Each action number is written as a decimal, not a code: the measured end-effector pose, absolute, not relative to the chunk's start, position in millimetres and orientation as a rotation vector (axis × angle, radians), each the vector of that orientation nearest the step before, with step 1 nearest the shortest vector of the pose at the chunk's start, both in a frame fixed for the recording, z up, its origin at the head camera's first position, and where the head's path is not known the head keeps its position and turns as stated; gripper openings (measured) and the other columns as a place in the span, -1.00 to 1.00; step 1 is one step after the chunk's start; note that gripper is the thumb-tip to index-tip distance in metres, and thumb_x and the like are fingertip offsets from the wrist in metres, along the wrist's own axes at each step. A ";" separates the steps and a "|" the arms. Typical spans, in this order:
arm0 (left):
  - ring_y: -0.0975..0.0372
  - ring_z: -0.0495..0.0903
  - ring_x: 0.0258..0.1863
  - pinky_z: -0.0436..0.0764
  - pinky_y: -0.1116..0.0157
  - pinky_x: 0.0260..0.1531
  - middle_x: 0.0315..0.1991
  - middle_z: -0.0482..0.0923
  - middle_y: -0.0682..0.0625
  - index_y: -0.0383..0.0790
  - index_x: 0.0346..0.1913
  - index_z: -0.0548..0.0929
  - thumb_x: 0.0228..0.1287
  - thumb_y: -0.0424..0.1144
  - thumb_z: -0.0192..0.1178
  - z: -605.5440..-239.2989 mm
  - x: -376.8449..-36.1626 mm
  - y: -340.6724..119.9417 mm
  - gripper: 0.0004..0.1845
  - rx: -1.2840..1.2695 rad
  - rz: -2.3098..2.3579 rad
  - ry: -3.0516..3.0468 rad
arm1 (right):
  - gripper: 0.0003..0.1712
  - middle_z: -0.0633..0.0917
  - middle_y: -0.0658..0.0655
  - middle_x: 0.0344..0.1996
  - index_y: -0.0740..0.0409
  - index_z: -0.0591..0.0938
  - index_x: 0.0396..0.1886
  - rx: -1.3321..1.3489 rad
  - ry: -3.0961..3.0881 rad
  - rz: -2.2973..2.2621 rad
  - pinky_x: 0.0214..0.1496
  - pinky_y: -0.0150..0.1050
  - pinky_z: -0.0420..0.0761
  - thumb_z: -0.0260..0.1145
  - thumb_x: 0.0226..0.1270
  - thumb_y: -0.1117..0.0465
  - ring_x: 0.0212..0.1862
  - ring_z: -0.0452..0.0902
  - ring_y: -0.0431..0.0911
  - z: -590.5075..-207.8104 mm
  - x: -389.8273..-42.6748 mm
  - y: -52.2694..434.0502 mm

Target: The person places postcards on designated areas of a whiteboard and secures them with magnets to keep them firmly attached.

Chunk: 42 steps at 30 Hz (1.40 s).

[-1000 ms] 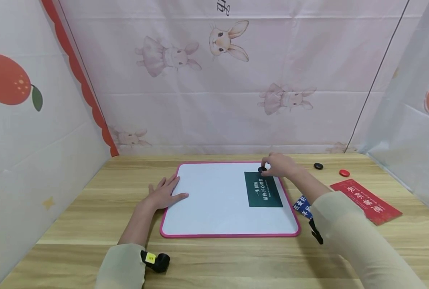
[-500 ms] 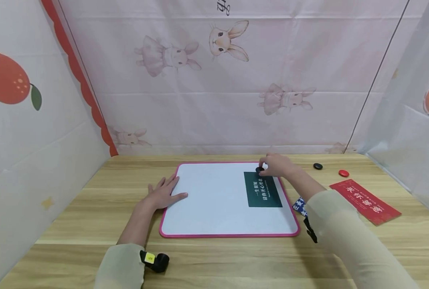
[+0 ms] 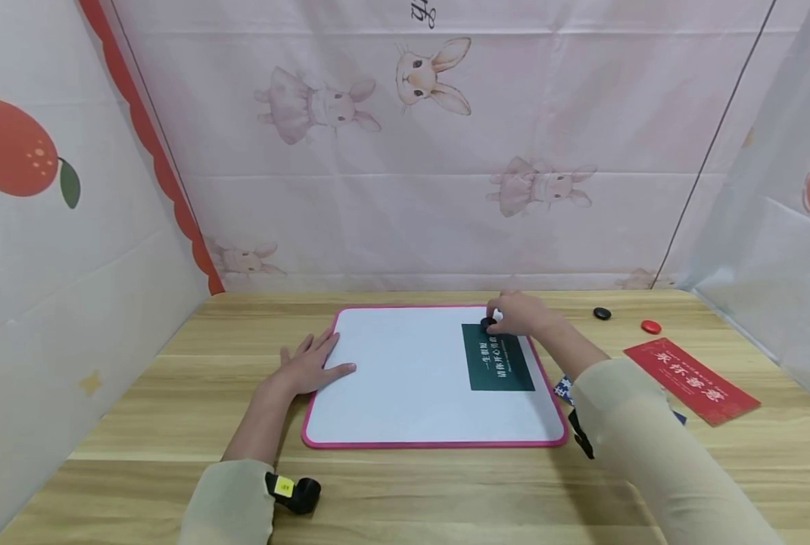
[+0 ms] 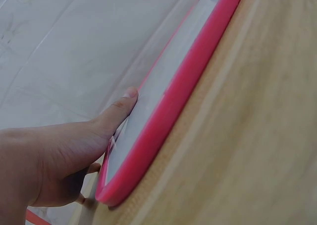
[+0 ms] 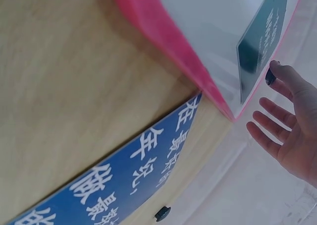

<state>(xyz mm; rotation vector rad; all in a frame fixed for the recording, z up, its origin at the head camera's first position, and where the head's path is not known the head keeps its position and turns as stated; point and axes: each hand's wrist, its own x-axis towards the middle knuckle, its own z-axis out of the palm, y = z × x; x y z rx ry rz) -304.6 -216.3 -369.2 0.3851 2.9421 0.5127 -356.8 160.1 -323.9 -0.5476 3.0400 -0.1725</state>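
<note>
Table [image 3: 446, 484]: pale wood-grain top, matt, smooth. Whiteboard [image 3: 405, 378]: glossy white face, smooth pink plastic rim. Green card [image 3: 502, 363]: matt paper, white print. Black magnet [image 3: 490, 322]: glossy plastic. Red card [image 3: 694, 380] and blue card [image 5: 124, 180]: printed paper. Backdrop [image 3: 405, 151]: creased printed cloth

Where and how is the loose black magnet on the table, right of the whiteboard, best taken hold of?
Pinch the black magnet by its rim, probably from straight above: it is a small low disc lying flat on the table, apart from the red magnet and the whiteboard, so fingertips fit on opposite sides.
</note>
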 end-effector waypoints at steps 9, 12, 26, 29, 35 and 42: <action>-0.15 -0.25 0.36 -0.38 -0.28 0.12 0.43 -0.14 -0.17 -0.22 0.43 0.01 0.17 0.34 -0.05 -369.9 -305.2 -214.4 -0.06 0.394 0.505 2.944 | -0.64 0.53 0.20 -0.16 0.09 0.63 -0.07 -0.576 3.051 -0.102 -0.10 -0.07 0.50 0.34 0.16 0.05 -0.16 0.43 0.02 -328.3 -355.6 162.0; -0.14 -0.26 0.36 -0.39 -0.28 0.12 0.43 -0.15 -0.16 -0.22 0.43 0.01 0.17 0.33 -0.04 -369.9 -304.9 -214.2 -0.06 0.390 0.501 2.945 | -0.64 0.53 0.20 -0.17 0.10 0.63 -0.08 -0.579 3.051 -0.106 -0.11 -0.06 0.50 0.34 0.16 0.06 -0.17 0.43 0.02 -329.8 -355.5 162.6; -0.14 -0.26 0.36 -0.39 -0.27 0.13 0.43 -0.15 -0.16 -0.21 0.43 0.00 0.16 0.34 -0.04 -371.6 -304.9 -216.3 -0.05 0.382 0.510 2.947 | -0.63 0.54 0.21 -0.17 0.12 0.61 -0.05 -0.566 3.047 -0.142 -0.09 -0.06 0.51 0.33 0.17 0.07 -0.17 0.44 0.03 -330.4 -353.5 159.9; -0.15 -0.26 0.36 -0.39 -0.27 0.12 0.43 -0.15 -0.16 -0.22 0.43 0.00 0.17 0.34 -0.05 -371.6 -305.1 -216.6 -0.05 0.382 0.512 2.946 | -0.63 0.54 0.21 -0.17 0.13 0.61 -0.05 -0.559 3.045 -0.142 -0.07 -0.05 0.50 0.33 0.17 0.07 -0.16 0.44 0.03 -330.1 -353.7 159.3; -0.15 -0.27 0.36 -0.40 -0.27 0.12 0.43 -0.16 -0.17 -0.22 0.43 -0.01 0.17 0.34 -0.05 -371.5 -305.8 -217.0 -0.06 0.378 0.509 2.944 | -0.63 0.54 0.20 -0.17 0.14 0.60 -0.04 -0.555 3.038 -0.145 -0.05 -0.05 0.49 0.32 0.19 0.07 -0.16 0.44 0.03 -331.8 -355.5 158.9; -0.14 -0.27 0.36 -0.40 -0.27 0.12 0.43 -0.16 -0.16 -0.21 0.43 -0.01 0.16 0.36 -0.06 -372.9 -306.7 -217.8 -0.05 0.375 0.502 2.946 | -0.59 0.53 0.22 -0.13 0.16 0.59 0.00 -0.554 3.037 -0.186 -0.04 -0.04 0.49 0.32 0.20 0.07 -0.14 0.45 0.05 -329.8 -354.5 158.1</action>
